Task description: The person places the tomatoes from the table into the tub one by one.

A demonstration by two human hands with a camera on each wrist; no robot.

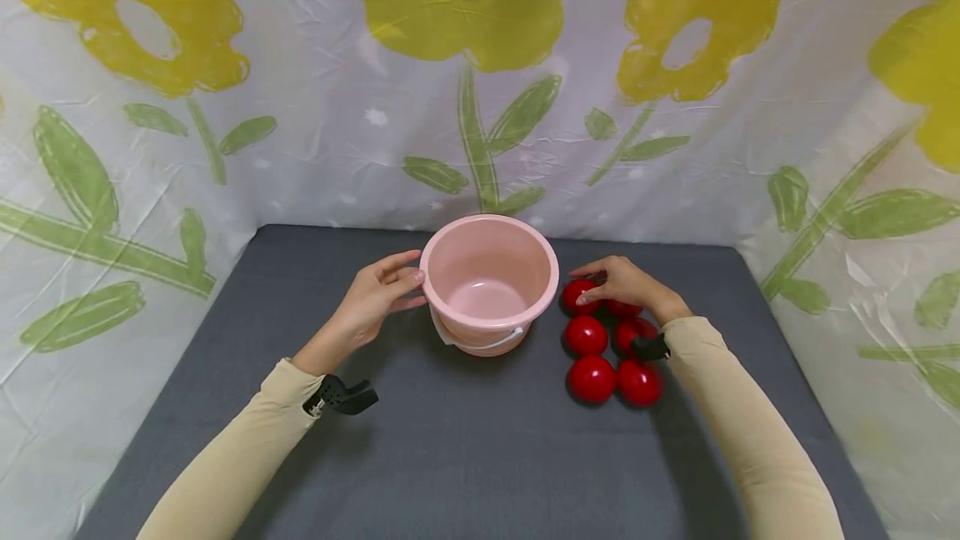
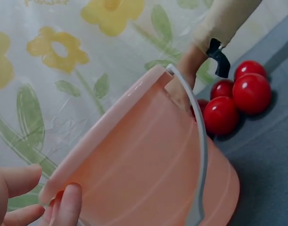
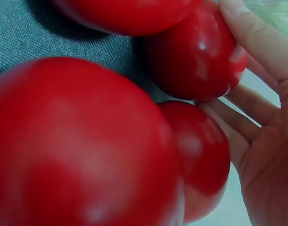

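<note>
A pink bucket [image 1: 489,307] with a white handle [image 1: 480,345] stands upright near the back of the dark table. At its left rim is my left hand [image 1: 378,294], fingertips touching the edge with fingers loosely spread. In the left wrist view, the left fingers [image 2: 69,205] overlap the bucket's outer wall just under the rim. To the right of the bucket, my right hand [image 1: 622,280] grips the back-left red ball [image 1: 576,297]. The right wrist view shows the thumb on one side of that ball [image 3: 195,56] and fingers at its other side.
Several other glossy red balls [image 1: 592,379] sit in two close columns, toward the front from the right hand and under its wrist. A curtain with yellow flowers [image 1: 337,148] hangs behind the table [image 1: 465,457] and along both sides.
</note>
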